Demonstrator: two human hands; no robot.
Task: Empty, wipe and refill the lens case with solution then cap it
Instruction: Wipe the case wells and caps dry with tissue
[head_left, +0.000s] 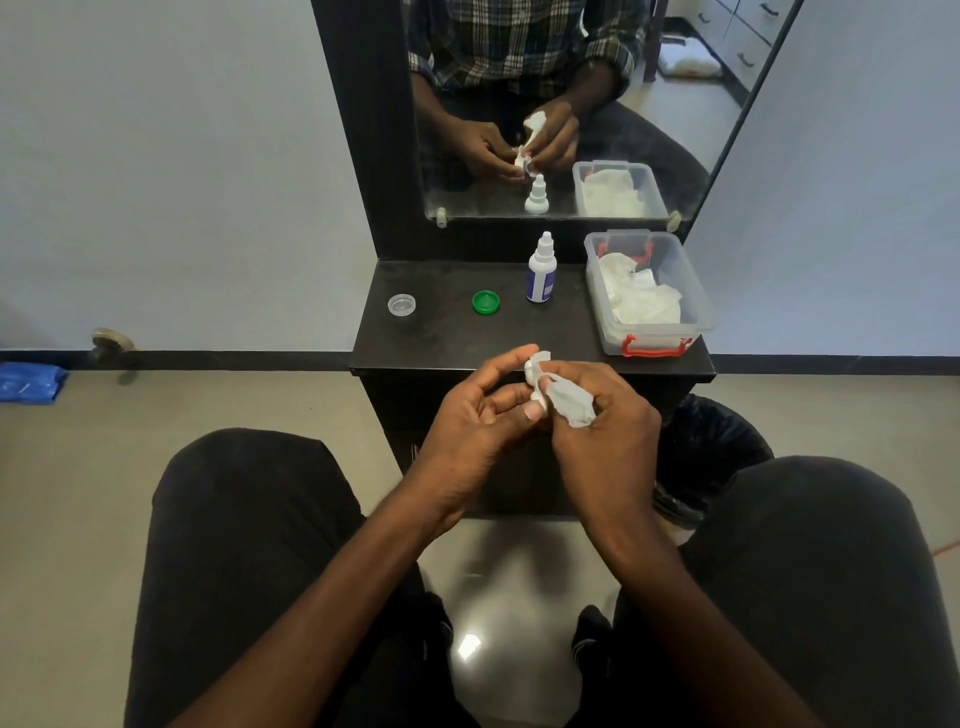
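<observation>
My left hand pinches the white lens case between thumb and fingers, just in front of the black shelf's front edge. A crumpled white tissue is gripped in my right hand and pressed against the case. Most of the case is hidden by fingers and tissue. On the shelf lie a clear cap at the left and a green cap near the middle, both open side up. To the right of the green cap, the white solution bottle stands upright with its cap on.
A clear plastic box with red latches holds several tissues at the shelf's right end. A mirror rises behind the shelf. A bin with a black liner stands on the floor to the right, by my knee.
</observation>
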